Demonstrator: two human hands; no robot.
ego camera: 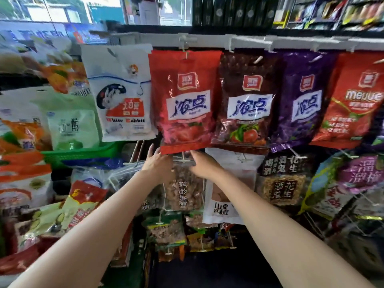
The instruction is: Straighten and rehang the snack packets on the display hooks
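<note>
Both forearms reach up: left hand [154,162] with fingers straight against the red packet's [184,96] bottom edge, right hand [202,164] curled beside it, gripping the clear nut packet's [182,188] top below.

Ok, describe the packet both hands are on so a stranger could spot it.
Start at the top row of big hanging bags and find the bright red bag, second from the left. Directly under its bottom edge hangs the clear packet, with both hands at its top. Unlike the white packet beside it, it shows brown snacks inside.
</note>
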